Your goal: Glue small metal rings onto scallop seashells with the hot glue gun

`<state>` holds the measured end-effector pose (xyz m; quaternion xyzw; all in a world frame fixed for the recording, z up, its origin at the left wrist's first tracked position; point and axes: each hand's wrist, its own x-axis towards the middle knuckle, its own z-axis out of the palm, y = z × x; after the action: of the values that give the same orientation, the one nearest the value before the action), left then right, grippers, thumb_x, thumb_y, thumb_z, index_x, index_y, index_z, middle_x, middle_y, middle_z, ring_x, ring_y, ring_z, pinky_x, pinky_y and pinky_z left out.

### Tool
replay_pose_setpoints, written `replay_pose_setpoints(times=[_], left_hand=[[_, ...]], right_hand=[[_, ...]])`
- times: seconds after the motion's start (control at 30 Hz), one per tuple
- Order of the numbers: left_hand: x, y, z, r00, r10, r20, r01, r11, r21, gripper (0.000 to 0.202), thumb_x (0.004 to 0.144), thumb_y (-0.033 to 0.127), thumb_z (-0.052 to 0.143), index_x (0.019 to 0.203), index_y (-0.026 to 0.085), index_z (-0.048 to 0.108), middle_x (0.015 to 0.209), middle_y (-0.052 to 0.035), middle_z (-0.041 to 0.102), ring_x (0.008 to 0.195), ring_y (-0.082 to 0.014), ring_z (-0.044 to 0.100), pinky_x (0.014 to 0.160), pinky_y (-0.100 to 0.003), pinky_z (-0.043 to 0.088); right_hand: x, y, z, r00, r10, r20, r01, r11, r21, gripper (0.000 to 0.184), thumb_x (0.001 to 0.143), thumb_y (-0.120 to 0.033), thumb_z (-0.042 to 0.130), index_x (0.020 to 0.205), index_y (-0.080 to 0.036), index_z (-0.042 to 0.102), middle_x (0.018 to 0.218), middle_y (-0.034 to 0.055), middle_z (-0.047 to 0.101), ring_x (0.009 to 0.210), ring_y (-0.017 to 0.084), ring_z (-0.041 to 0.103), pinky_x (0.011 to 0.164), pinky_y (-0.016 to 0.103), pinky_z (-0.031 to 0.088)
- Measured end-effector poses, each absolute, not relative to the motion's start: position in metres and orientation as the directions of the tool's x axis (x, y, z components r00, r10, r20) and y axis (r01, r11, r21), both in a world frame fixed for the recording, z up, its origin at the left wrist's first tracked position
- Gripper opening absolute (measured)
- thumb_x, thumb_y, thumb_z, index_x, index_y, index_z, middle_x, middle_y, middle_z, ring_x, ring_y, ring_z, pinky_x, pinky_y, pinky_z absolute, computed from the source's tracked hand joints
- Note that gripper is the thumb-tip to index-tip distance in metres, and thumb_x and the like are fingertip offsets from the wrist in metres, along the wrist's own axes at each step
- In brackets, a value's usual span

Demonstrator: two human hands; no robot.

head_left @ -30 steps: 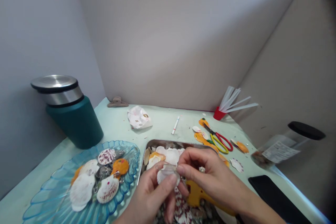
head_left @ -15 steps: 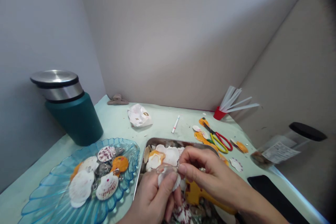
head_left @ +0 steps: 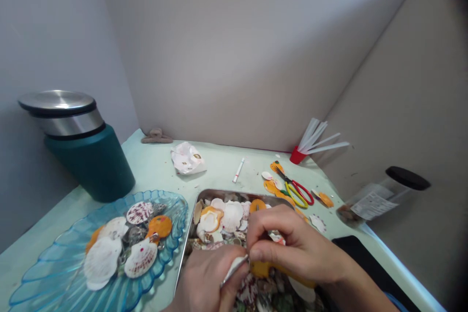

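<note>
My left hand (head_left: 206,278) is closed on a white seashell (head_left: 234,269), held almost edge-on between thumb and fingers. Thumb and forefinger of my right hand (head_left: 292,243) are pinched together at the shell's far edge; whatever lies between them is too small or hidden to make out. Both hands are over a metal tray (head_left: 234,192) full of shells. Among these shells, a yellow tool (head_left: 259,269) that looks like a glue gun lies partly under my right hand. White shells (head_left: 232,217) show in the tray just beyond my fingers.
At left stand a blue scalloped dish (head_left: 54,273) with shells and a teal flask (head_left: 91,161). Behind the tray lie a crumpled wrapper (head_left: 187,158) and a thin white stick (head_left: 239,170). Scissors (head_left: 298,192), a red cup of sticks (head_left: 298,155), a lidded jar (head_left: 380,200) and a black phone-like slab (head_left: 360,253) are rightward.
My left hand has turned the shell from facing up to nearly edge-on. The right-hand pinch has stayed beside it. The whole view has shifted slightly, with the table things now further left.
</note>
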<state>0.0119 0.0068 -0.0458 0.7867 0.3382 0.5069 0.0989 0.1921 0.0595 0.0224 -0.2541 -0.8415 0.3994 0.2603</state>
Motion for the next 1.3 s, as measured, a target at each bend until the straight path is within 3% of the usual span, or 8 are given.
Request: replay_pose_setpoints(times=[0.2,0.6,0.7,0.77,0.83,0.9,1.0,1.3], left_hand=[[0.014,0.013,-0.043,0.262,0.392,0.882,0.491,-0.841,0.228,0.02,0.095,0.02,0.038,0.088,0.016,0.056,0.052,0.0013,0.06,0.043,-0.0115,0.061,0.05,-0.018,0.051],[0.01,0.014,-0.058,0.305,0.318,0.898,0.53,-0.84,0.118,0.023,0.092,0.016,0.039,0.096,0.012,0.062,0.058,-0.0057,0.064,0.054,-0.0147,0.064,0.054,-0.02,0.053],[0.011,0.012,-0.062,0.293,0.417,0.86,0.49,-0.838,0.239,0.025,0.092,0.02,0.039,0.094,0.015,0.063,0.059,-0.006,0.065,0.055,-0.0153,0.064,0.055,-0.022,0.052],[0.013,0.011,-0.059,0.246,0.615,0.749,0.441,-0.759,0.479,0.027,0.093,0.026,0.039,0.086,0.017,0.064,0.059,-0.0048,0.065,0.053,-0.0146,0.063,0.054,-0.022,0.05],[0.016,0.011,-0.054,0.177,0.875,0.451,0.361,-0.483,0.797,0.037,0.094,0.034,0.036,0.071,0.018,0.061,0.048,-0.0008,0.058,0.042,-0.012,0.055,0.046,-0.02,0.043],[0.02,0.013,-0.051,0.158,0.986,0.058,0.239,-0.095,0.966,0.05,0.094,0.043,0.033,0.057,0.018,0.055,0.035,0.0039,0.045,0.031,-0.0087,0.042,0.04,-0.019,0.035],[0.022,0.018,-0.051,0.216,0.959,-0.186,0.067,0.176,0.982,0.057,0.092,0.052,0.031,0.053,0.016,0.052,0.029,0.0064,0.037,0.027,-0.0066,0.032,0.038,-0.018,0.028],[0.024,0.021,-0.053,0.3,0.927,-0.223,-0.097,0.262,0.96,0.041,0.088,0.047,0.042,0.064,0.016,0.053,0.032,0.0076,0.042,0.028,-0.0061,0.03,0.034,-0.016,0.024]], right_hand=[[0.196,0.062,0.019,-0.766,0.585,0.268,0.165,0.581,-0.797,0.022,0.087,-0.028,0.06,0.074,-0.012,0.067,0.066,0.0022,0.063,0.06,0.01,0.054,0.059,0.02,0.041],[0.198,0.065,0.022,-0.794,0.55,0.26,0.166,0.608,-0.777,0.017,0.085,-0.023,0.064,0.077,-0.009,0.071,0.069,0.0055,0.067,0.063,0.011,0.059,0.061,0.02,0.045],[0.197,0.064,0.023,-0.797,0.552,0.244,0.203,0.626,-0.753,0.015,0.086,-0.023,0.063,0.078,-0.012,0.07,0.071,0.004,0.068,0.064,0.011,0.06,0.063,0.021,0.046],[0.195,0.063,0.023,-0.771,0.59,0.239,0.269,0.643,-0.717,0.014,0.087,-0.022,0.061,0.079,-0.013,0.068,0.072,0.0025,0.066,0.067,0.011,0.059,0.065,0.022,0.045],[0.192,0.063,0.021,-0.716,0.649,0.258,0.365,0.663,-0.654,0.012,0.089,-0.02,0.058,0.081,-0.015,0.067,0.074,0.0014,0.064,0.069,0.012,0.058,0.066,0.023,0.044],[0.189,0.063,0.018,-0.67,0.684,0.289,0.44,0.679,-0.588,0.011,0.09,-0.019,0.055,0.086,-0.017,0.065,0.08,0.0017,0.062,0.073,0.013,0.057,0.068,0.025,0.044],[0.186,0.062,0.015,-0.653,0.674,0.345,0.46,0.715,-0.527,0.013,0.092,-0.017,0.052,0.099,-0.018,0.063,0.091,0.0044,0.06,0.082,0.014,0.057,0.074,0.027,0.044],[0.181,0.059,0.011,-0.684,0.627,0.374,0.472,0.771,-0.428,0.023,0.089,-0.012,0.05,0.108,-0.018,0.063,0.098,0.0076,0.06,0.087,0.018,0.056,0.074,0.031,0.047]])
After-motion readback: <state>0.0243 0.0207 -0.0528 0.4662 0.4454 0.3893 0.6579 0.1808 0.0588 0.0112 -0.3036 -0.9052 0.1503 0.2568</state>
